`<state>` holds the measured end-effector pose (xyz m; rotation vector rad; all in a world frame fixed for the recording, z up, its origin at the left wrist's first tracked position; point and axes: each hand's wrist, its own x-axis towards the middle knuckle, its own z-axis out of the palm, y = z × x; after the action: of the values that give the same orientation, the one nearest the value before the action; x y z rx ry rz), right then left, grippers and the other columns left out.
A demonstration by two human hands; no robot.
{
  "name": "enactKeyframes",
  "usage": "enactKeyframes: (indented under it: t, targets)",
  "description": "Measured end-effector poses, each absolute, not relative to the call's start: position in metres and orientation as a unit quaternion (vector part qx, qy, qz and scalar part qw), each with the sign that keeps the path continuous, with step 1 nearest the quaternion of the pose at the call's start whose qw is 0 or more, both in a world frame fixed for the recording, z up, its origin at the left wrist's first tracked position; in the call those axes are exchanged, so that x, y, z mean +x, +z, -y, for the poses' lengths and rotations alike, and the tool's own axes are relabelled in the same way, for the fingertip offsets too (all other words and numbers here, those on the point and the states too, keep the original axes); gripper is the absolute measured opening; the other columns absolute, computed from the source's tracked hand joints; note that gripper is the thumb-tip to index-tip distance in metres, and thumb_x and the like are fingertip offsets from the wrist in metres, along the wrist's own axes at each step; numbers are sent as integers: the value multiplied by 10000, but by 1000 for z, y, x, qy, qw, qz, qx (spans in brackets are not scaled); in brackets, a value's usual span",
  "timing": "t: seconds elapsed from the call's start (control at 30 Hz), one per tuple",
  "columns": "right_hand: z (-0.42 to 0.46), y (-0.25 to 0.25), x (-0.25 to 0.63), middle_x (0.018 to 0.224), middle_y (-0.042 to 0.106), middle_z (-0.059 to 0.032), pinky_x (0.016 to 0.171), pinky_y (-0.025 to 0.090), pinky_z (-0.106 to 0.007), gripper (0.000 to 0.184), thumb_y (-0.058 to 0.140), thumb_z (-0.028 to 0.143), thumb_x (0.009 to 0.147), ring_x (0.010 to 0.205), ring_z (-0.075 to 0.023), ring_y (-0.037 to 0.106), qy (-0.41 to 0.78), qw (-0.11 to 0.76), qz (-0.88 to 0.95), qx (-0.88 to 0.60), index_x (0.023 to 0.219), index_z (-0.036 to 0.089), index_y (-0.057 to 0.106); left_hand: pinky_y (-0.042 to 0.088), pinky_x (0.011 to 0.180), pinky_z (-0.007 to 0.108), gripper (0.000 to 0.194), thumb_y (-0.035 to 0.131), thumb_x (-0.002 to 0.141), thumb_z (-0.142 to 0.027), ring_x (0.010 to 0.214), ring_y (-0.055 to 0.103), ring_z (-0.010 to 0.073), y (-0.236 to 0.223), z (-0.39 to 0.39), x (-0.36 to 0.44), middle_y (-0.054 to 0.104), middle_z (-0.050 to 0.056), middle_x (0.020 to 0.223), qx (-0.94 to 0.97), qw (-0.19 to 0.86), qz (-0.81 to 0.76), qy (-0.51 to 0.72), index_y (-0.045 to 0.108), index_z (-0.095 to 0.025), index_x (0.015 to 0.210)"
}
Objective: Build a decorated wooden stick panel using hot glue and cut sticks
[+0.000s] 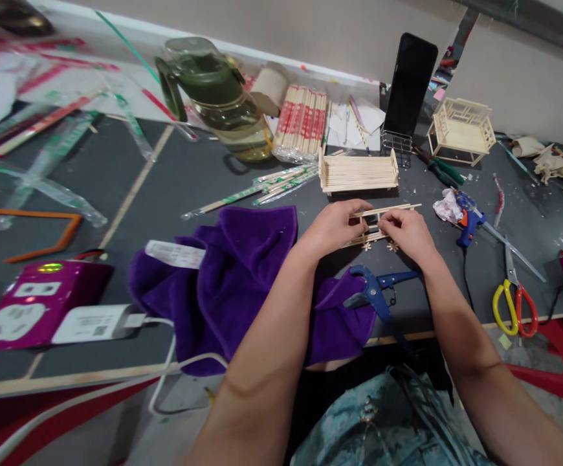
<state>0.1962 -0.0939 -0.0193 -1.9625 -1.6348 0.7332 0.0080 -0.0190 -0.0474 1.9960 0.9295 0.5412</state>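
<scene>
Both my hands meet over the dark table, pinching a small flat frame of thin wooden sticks with little flower-shaped pieces along its near edge. My left hand grips the frame's left side with closed fingers. My right hand holds its right side, fingers curled onto the sticks. A finished wooden stick bench stands just beyond the frame. Blue-handled cutters lie just below my hands, partly on a purple cloth.
A blue glue gun and yellow-and-red scissors lie to the right. Behind stand a phone on a stand, a wooden stick chair, packed chopsticks and a green jug. A purple power strip is at left.
</scene>
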Motion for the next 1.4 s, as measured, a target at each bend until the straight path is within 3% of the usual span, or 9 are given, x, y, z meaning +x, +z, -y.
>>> enactKeyframes:
  t: [0.5,0.8,1.03,1.23,1.4]
  targets:
    - [94,-20,196,701,678,24,691,368,-285,157,648,198,902,667,-153,568,271,245,596,-715,760,221,712,588,791,316,446,616,849,-174,858,747,206,-48,19,8,825,98,1049,802,415,-372,215,748,-120,1271]
    - [94,-22,210,724,688,15,684,395,-285,121,646,249,903,694,-167,601,247,261,581,-730,794,230,694,573,762,310,440,626,842,-173,809,721,195,-49,18,8,809,78,961,798,421,-373,214,748,-116,1261]
    - [97,-12,199,833,778,-11,673,325,-307,149,654,279,958,802,-207,680,163,143,592,-776,831,248,725,586,795,321,449,616,825,-177,861,743,215,-49,17,8,815,90,1015,792,430,-376,217,752,-119,1250]
    - [102,-8,196,883,807,-15,687,352,-305,144,626,268,982,861,-219,718,131,109,609,-775,897,256,743,594,789,319,438,629,824,-186,849,741,212,-51,17,8,815,80,1006,789,437,-370,223,751,-133,1241]
    - [101,-12,194,1042,829,-68,737,404,-318,199,565,268,1038,978,-241,738,87,57,654,-749,1021,229,759,594,787,314,409,633,833,-177,834,732,198,-49,18,8,813,80,1014,788,437,-367,230,754,-133,1222]
